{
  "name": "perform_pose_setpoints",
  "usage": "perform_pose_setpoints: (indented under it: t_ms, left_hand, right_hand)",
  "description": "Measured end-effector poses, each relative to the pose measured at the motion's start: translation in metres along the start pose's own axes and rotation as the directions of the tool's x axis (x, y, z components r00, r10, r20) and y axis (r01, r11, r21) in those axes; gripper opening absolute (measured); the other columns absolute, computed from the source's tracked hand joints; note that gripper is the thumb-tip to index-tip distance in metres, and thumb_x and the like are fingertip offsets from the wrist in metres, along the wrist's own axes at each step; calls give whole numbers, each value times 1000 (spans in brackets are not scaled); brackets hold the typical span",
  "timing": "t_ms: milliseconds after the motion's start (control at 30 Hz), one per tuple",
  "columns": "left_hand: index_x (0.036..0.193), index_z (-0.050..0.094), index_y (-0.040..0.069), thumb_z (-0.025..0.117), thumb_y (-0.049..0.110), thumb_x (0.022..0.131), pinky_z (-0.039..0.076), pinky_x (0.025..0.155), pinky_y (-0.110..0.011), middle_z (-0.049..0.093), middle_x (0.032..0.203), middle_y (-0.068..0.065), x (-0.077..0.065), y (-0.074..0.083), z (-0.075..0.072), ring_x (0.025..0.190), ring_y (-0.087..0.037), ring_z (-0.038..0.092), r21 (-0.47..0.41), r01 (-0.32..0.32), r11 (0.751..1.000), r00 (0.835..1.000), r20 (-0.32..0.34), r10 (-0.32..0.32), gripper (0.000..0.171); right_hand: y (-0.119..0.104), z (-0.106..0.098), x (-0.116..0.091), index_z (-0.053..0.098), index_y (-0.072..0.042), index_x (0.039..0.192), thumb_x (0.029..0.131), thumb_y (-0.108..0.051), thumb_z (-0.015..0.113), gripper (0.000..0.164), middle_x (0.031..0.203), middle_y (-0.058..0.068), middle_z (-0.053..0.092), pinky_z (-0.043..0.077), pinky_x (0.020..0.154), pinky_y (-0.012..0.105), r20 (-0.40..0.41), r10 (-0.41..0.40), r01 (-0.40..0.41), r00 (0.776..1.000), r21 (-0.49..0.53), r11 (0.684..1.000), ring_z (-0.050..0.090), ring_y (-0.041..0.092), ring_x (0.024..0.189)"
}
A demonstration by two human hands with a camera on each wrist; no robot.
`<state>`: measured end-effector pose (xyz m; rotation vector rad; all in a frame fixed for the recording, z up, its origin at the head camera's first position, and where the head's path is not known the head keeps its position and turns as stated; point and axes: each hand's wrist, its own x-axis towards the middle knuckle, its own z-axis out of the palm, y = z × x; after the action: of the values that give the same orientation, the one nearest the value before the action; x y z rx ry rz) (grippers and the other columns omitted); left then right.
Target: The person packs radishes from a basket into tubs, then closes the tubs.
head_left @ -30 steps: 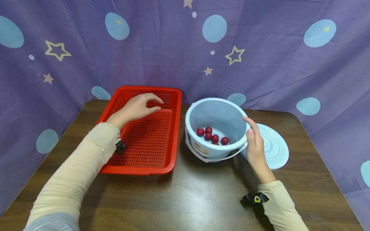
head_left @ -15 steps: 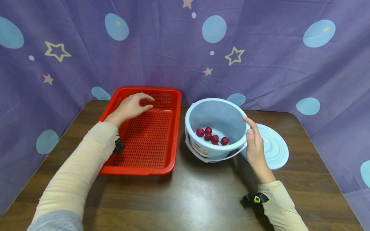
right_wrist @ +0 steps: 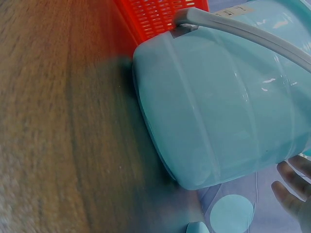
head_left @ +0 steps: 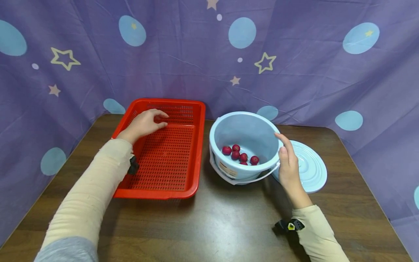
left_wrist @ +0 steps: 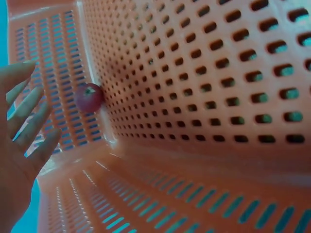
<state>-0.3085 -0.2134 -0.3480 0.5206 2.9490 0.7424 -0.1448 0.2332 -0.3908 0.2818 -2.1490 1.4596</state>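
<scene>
My left hand [head_left: 144,123] hovers over the far part of a red plastic basket [head_left: 196,153], thumb and fingers spread apart with nothing between them. In the left wrist view a single radish [left_wrist: 89,98] lies at the foot of the basket's end wall, just past the fingertips. To the right, a light blue bucket [head_left: 247,175] stands with several small red radishes [head_left: 235,154] on its bottom. My right hand [head_left: 289,167] rests against the bucket's right side, fingertips right at the rim. The right wrist view shows its extended fingers [right_wrist: 294,179] beside the bucket wall.
A light blue lid [head_left: 309,167] lies on the wooden table [head_left: 222,225] behind my right hand. The bucket's pale handle [head_left: 234,181] hangs down at the front. A purple curtain [head_left: 196,47] closes off the back.
My left hand has drawn back to the left and slightly lower over the basket. The right hand and the bucket have stayed in place.
</scene>
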Motion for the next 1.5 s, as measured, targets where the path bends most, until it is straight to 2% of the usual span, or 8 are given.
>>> perform_pose_setpoints:
  t_ms: [267,633,1167,1500]
  left_hand:
    - [128,62,3,66,18,95,42,97,-54,61,125,-20,3,-11,4,112,-36,56,-5,35,999,999,27,-35,36]
    - [126,63,6,64,20,96,43,95,-54,62,125,-17,9,-19,5,108,-33,58,77,105,991,990,88,-112,34]
    - [129,59,4,66,18,94,42,97,-57,63,120,-19,18,-22,10,106,-35,58,155,93,983,986,126,-113,39]
    - [123,58,3,68,18,92,44,93,-55,60,115,-19,23,-28,16,102,-35,55,184,80,980,991,94,-99,36]
  right_hand:
    - [1,-1,0,49,-8,144,105,-20,34,44,146,9,48,30,106,24,-1,8,-8,1000,6,1000,41,14,131]
    - [4,-1,0,49,-8,144,104,-19,35,44,146,8,49,29,106,24,-2,-6,6,1000,-11,1000,41,12,132]
    - [6,0,0,48,-7,145,104,-19,33,44,146,10,49,30,104,23,2,-8,8,1000,-2,1000,42,12,129]
    - [5,0,-1,49,-7,144,105,-19,35,44,145,10,50,32,104,21,-5,-25,25,1000,-4,1000,43,11,130]
